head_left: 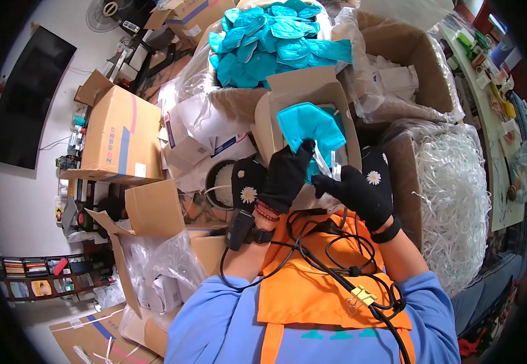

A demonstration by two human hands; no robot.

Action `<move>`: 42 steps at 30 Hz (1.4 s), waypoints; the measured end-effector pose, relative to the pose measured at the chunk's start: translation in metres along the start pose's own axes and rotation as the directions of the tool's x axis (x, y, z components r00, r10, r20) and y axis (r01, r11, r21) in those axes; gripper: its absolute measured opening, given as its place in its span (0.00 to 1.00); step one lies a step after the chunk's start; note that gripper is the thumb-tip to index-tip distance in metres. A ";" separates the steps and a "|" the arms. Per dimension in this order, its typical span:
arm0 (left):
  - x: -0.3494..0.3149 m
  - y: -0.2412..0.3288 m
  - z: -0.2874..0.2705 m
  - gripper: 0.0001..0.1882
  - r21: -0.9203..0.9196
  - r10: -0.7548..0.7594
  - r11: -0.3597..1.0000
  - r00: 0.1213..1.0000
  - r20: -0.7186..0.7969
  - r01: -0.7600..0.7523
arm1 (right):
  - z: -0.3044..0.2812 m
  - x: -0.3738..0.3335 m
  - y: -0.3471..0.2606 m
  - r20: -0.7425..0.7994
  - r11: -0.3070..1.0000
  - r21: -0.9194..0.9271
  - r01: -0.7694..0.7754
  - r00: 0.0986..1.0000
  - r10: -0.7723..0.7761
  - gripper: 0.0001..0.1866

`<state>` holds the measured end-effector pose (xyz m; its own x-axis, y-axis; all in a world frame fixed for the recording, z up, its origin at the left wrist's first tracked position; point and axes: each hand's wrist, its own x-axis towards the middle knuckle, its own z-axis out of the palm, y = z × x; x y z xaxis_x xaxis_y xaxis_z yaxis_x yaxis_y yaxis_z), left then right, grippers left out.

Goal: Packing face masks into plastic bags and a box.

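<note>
The person's left hand [286,179], in a black glove, grasped a teal mask [305,124] near its lower edge, and this mask was above the open carton [305,83] in front of the body. The right hand [360,197], gloved also, had its fingers closed on the white strap [335,159], just beside the left one. Beyond the carton there was a heap of teal pieces [263,45]

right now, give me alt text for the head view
Black-gloved left hand holds a teal mask over an open box; right hand is at its white straps. More teal masks lie heaped beyond; white strips fill a carton at right.
</note>
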<state>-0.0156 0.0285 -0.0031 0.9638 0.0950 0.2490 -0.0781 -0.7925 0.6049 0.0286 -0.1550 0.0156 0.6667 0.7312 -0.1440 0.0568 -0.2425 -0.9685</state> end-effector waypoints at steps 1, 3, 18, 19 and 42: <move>-0.002 -0.008 0.010 0.12 -0.006 0.072 0.997 0.997 -0.029 -0.072 | 0.003 -0.001 0.005 -0.028 0.994 0.104 -0.023 0.999 0.026 0.13; 0.008 0.009 0.014 0.13 -0.280 -0.239 0.909 0.937 0.256 0.309 | 0.005 0.001 0.036 -0.063 0.735 0.668 -0.116 0.975 0.212 0.10; -0.037 -0.011 -0.019 0.20 -0.238 -0.217 0.939 0.965 0.149 0.248 | -0.156 -0.012 0.030 -0.287 0.669 0.664 0.333 0.940 -0.184 0.08; -0.025 -0.007 -0.022 0.21 -0.415 -0.278 0.849 0.945 0.175 0.326 | -0.148 -0.019 0.039 -0.333 0.775 0.613 0.156 0.940 0.074 0.12; 0.114 -0.043 0.037 0.15 -0.805 0.541 0.580 0.798 0.266 -0.124 | -0.052 0.041 -0.018 -0.336 0.915 0.386 0.119 0.942 0.019 0.12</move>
<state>0.1072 0.0517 -0.0286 0.7945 -0.5133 0.3244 -0.3701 0.0142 0.9289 0.0936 -0.1539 0.0380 0.8785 0.4701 -0.0854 -0.1550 0.1114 -0.9816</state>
